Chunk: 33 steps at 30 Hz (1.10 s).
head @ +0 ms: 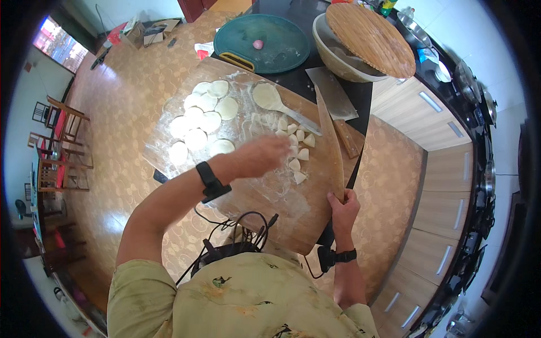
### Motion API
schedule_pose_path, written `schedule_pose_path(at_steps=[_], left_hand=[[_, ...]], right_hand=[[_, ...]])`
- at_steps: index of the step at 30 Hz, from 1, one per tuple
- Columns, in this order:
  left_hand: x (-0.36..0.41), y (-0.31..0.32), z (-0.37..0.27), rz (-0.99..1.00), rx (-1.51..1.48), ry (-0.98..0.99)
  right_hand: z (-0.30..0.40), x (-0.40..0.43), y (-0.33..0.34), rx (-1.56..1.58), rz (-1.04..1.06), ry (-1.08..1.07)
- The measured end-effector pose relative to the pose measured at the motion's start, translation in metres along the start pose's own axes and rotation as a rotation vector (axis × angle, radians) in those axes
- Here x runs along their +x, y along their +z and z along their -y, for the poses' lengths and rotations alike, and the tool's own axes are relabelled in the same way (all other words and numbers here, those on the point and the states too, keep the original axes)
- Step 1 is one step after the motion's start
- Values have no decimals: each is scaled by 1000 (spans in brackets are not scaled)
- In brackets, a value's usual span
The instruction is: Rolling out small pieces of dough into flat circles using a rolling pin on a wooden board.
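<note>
My left hand (pixel 266 157), blurred, reaches over the floured wooden board (pixel 258 203) beside a cluster of small cut dough pieces (pixel 300 139). Its fingertips are too smeared to tell whether they hold anything. At the board's right side, my right hand (pixel 344 207) grips the near end of a long tapered wooden rolling pin (pixel 329 139). Several flat round dough wrappers (pixel 195 118) lie partly overlapping left of my left hand. A white ladle (pixel 268 98) rests on the board above the pieces. Right of the pin lies a cleaver (pixel 334 93) with a wooden handle.
Beyond the board sits a round green cutting board (pixel 270 46) bearing a small pink onion-like bulb (pixel 258 44). A large bowl (pixel 338 55) stands half covered by a round wooden lid (pixel 372 38). Black cables (pixel 253 224) hang at my waist. Cabinets (pixel 444 207) line the right.
</note>
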<state>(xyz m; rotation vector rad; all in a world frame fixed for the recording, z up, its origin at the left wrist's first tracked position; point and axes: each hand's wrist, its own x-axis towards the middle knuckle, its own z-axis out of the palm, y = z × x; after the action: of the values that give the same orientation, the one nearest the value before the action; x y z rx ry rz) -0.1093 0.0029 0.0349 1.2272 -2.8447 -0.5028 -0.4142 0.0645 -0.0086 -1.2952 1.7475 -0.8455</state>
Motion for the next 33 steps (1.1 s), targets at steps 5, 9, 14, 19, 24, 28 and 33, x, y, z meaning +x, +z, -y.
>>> schedule_pose_path(at_steps=[5, 9, 14, 19, 24, 28, 33], left_hand=[[-11, 4, 30, -116, -79, -721], [-18, 26, 21, -35, -29, -480], [-37, -2, 25, 234, -278, -153], [-29, 30, 29, -48, -104, -324], [-46, 50, -12, -29, -81, -65], [-32, 43, -5, 24, -91, -85], [8, 39, -7, -524, -421, -270]], right_hand=[[8, -5, 10, 5, -67, -39], [4, -5, 13, -30, -83, -89], [7, -9, 13, -87, -95, -58], [4, -7, 19, -167, -142, -184], [-3, -8, 21, -153, -187, -190], [-8, -3, 19, -211, -183, -185], [0, -2, 26, -271, -191, -226]])
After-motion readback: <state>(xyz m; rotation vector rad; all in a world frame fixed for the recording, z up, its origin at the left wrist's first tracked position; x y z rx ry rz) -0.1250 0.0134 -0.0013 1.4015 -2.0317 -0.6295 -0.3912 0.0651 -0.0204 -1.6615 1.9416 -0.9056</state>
